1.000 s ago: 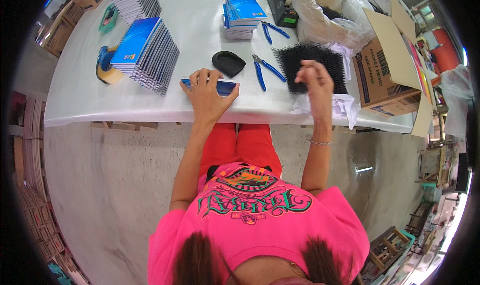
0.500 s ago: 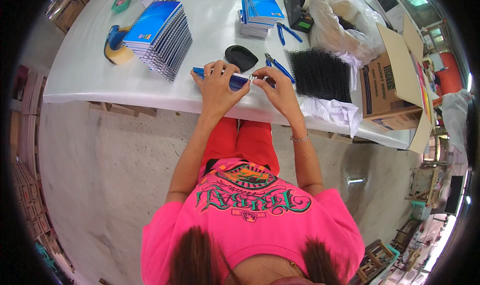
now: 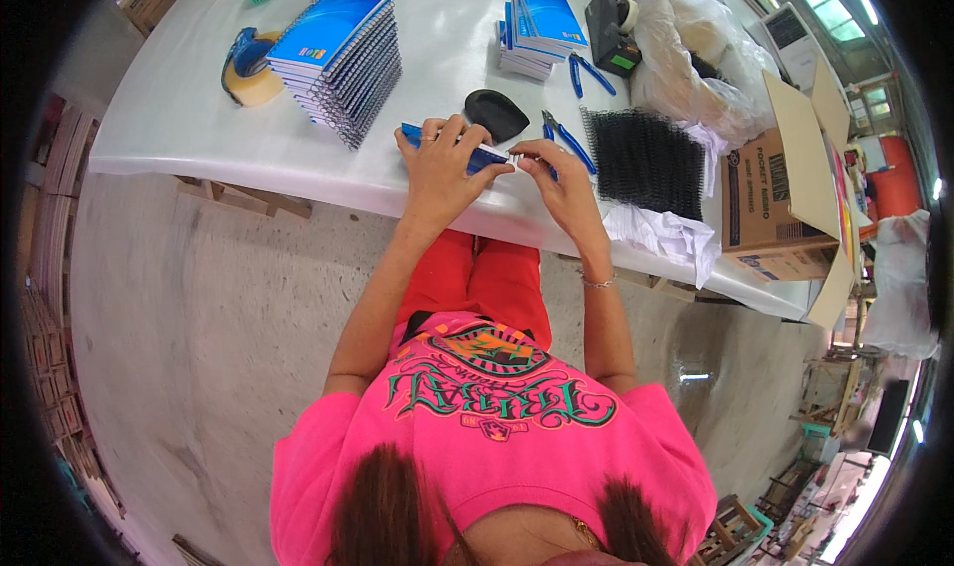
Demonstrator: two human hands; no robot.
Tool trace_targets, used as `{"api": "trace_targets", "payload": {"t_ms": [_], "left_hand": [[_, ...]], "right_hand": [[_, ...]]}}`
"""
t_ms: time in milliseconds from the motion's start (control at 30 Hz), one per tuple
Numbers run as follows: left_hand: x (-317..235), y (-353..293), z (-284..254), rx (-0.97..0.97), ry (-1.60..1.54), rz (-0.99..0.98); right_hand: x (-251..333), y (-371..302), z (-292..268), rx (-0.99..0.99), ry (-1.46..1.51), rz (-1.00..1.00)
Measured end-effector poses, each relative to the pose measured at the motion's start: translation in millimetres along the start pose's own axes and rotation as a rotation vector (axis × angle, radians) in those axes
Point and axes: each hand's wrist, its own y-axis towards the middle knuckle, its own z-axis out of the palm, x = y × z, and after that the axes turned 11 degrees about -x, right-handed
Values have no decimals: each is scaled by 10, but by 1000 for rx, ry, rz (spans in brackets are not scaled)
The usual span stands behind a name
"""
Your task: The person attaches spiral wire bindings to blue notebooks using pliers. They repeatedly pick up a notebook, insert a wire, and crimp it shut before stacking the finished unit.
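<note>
A small blue-covered notebook (image 3: 484,158) is tilted up on its edge near the front of the white table. My left hand (image 3: 444,176) grips it, fingers over the top and thumb along the near side. At its right end my right hand (image 3: 562,181) has thumb and fingertips pinched together, touching the notebook's corner; what lies between them is too small to make out. Just behind sits a black shallow dish (image 3: 496,115). Blue-handled cutting pliers (image 3: 568,143) lie right beside my right hand, next to a stack of black spiral coils (image 3: 646,161).
Stacked spiral-bound blue notebooks (image 3: 343,57) stand at left beside a tape roll (image 3: 250,73). Farther back are a smaller notebook stack (image 3: 542,21), a second pair of pliers (image 3: 591,72) and a black tape dispenser (image 3: 609,34). An open carton (image 3: 760,203) stands at the right.
The whole view has shifted slightly, so the table's things sit a little farther right. Both hands keep their hold at the notebook; the right fingertips have moved only slightly at its end.
</note>
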Motion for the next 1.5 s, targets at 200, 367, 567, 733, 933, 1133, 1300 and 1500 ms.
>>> {"api": "trace_targets", "payload": {"t_ms": [200,367,567,733,933,1133,1300,1500], "left_hand": [[1,-13,-9,-10,19,2],[29,-18,-11,20,36,23],[37,-19,-80,75,63,14],[101,1,-117,76,-23,-66],[238,-10,-140,-103,-295,-228],[344,-175,20,-265,-309,-303],[451,-131,-70,-92,-473,-308],[595,-74,-190,-37,-550,-311]], "right_hand": [[63,-7,-32,115,-6,191],[20,25,58,8,-51,12],[52,91,104,-24,-165,-93],[62,137,155,-26,-224,-78],[109,154,218,-67,-254,-95],[5,184,179,108,-331,-90],[-136,548,-50,231,-283,-114],[-453,748,53,344,-211,102]]}}
